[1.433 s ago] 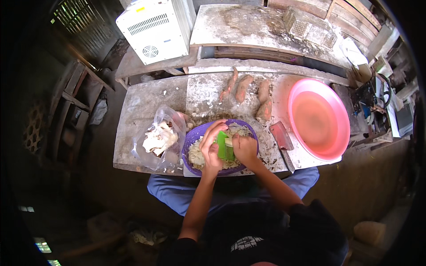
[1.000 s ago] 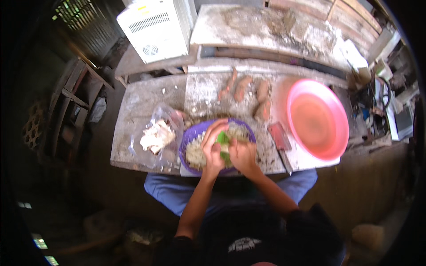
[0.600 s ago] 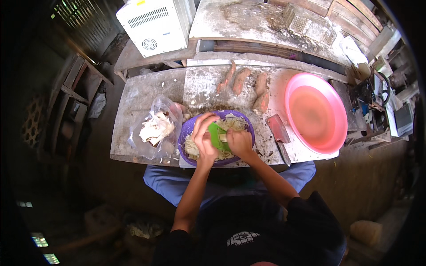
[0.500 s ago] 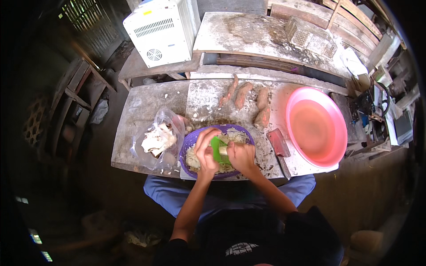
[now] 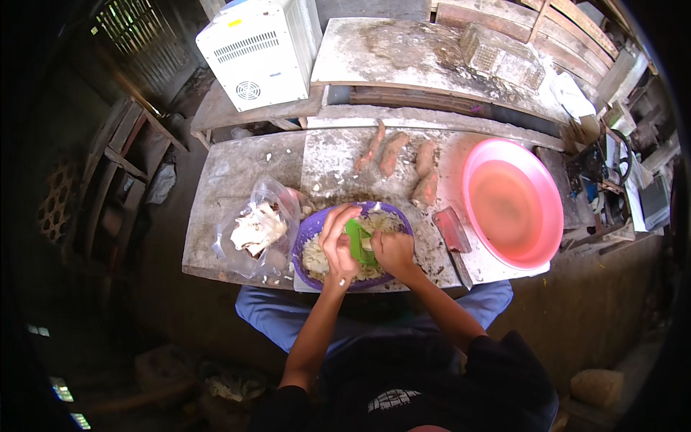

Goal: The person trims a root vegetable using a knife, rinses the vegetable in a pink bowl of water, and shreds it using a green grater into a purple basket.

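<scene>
My left hand (image 5: 338, 247) is closed around a green grater (image 5: 355, 236), steadying it over a purple basket (image 5: 297, 246). Pressed against the grater is a pale peeled root piece (image 5: 367, 245), gripped in my right hand (image 5: 394, 253), whose fingers cover most of it. Whitish shreds (image 5: 312, 259) fill much of the basket below both hands. A small white bit sticks to my left wrist. Right of the basket lies a knife (image 5: 459, 268) beside a reddish flat block (image 5: 452, 229); whether they are joined I cannot tell.
A clear plastic bag (image 5: 234, 248) with pale peelings sits left of the basket. Several reddish-brown roots (image 5: 393, 153) lie behind it. A pink basin (image 5: 556, 216) of cloudy brownish water stands at the right. Farther back are a white boxy appliance (image 5: 273, 65) and a wire cage (image 5: 504, 59).
My right hand has shifted slightly with the root piece, and less of the piece shows now. Both hands stay over the basket.
</scene>
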A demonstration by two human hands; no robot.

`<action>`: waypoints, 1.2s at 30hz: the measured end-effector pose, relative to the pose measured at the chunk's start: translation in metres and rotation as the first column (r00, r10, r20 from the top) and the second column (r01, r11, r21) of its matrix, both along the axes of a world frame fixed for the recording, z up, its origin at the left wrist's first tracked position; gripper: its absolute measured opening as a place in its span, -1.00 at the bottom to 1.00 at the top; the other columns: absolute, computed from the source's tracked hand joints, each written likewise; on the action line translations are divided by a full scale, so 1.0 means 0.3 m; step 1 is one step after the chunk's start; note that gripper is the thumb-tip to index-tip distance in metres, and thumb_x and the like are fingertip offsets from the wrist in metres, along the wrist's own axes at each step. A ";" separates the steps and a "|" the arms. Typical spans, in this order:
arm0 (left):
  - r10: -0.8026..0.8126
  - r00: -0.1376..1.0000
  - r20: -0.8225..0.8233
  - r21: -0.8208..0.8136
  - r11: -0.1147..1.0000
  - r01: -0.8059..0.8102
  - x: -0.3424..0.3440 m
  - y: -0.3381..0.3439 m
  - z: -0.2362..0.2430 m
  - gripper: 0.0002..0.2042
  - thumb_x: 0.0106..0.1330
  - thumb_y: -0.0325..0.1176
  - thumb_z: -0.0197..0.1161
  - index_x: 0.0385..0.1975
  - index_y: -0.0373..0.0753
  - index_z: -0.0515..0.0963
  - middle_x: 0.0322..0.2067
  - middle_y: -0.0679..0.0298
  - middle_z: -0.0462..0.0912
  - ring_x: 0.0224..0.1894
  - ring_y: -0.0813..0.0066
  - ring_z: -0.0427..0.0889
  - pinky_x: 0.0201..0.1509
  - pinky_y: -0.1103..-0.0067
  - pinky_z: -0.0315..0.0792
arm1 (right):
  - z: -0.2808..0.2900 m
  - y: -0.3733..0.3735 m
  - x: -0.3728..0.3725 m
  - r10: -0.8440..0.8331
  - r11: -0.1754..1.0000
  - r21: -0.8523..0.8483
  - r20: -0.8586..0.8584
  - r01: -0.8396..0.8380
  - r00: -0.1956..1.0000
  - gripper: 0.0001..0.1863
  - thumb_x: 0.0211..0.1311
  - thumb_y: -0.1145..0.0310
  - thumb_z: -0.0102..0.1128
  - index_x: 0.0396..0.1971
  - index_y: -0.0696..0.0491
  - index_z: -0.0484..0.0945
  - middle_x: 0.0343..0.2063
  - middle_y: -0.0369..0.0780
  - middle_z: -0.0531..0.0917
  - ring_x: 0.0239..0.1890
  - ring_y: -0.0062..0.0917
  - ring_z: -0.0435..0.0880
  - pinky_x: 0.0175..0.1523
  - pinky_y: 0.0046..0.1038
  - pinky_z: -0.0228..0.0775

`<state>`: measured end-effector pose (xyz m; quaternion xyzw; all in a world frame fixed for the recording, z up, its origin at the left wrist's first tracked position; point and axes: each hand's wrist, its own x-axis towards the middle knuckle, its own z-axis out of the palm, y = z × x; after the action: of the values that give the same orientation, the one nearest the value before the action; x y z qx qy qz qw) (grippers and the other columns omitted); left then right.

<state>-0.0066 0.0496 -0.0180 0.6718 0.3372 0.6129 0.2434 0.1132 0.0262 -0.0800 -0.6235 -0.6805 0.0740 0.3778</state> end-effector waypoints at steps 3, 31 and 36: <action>0.008 1.000 0.003 0.040 0.999 -0.008 0.002 0.015 0.004 -0.58 0.08 -0.25 -0.24 -0.29 -0.44 0.47 -0.27 -0.06 0.49 -0.21 0.09 0.50 -0.08 0.39 0.35 | 0.119 -0.008 -0.021 0.004 0.993 0.118 -0.058 0.003 0.998 -0.59 0.14 0.30 -0.12 -0.86 0.09 0.46 -0.83 -0.09 0.47 -0.81 -0.24 0.45 -0.64 -0.27 0.28; -0.028 1.000 -0.002 0.053 0.998 0.028 0.041 0.002 0.000 -0.56 0.16 -0.21 -0.22 -0.24 -0.45 0.47 -0.24 -0.07 0.49 -0.18 0.06 0.50 -0.05 0.38 0.35 | -0.017 -0.018 0.026 -0.015 0.999 0.030 -0.044 0.016 0.999 -0.58 0.10 0.28 -0.08 -0.89 0.13 0.43 -0.83 -0.06 0.46 -0.81 -0.21 0.44 -0.62 -0.21 0.27; -0.037 0.999 -0.034 0.047 0.998 0.038 0.045 -0.018 0.012 -0.51 0.14 -0.13 -0.23 -0.28 -0.47 0.48 -0.27 -0.06 0.50 -0.21 0.12 0.51 -0.09 0.40 0.36 | 0.071 -0.025 0.039 -0.123 0.992 0.031 -0.045 0.124 0.991 -0.55 0.15 0.27 -0.12 -0.88 0.14 0.44 -0.82 -0.04 0.46 -0.81 -0.20 0.44 -0.64 -0.24 0.27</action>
<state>0.0069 0.0444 -0.0145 0.6938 0.3137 0.6049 0.2332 0.1248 0.0187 -0.0588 -0.6563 -0.6335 0.0523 0.4066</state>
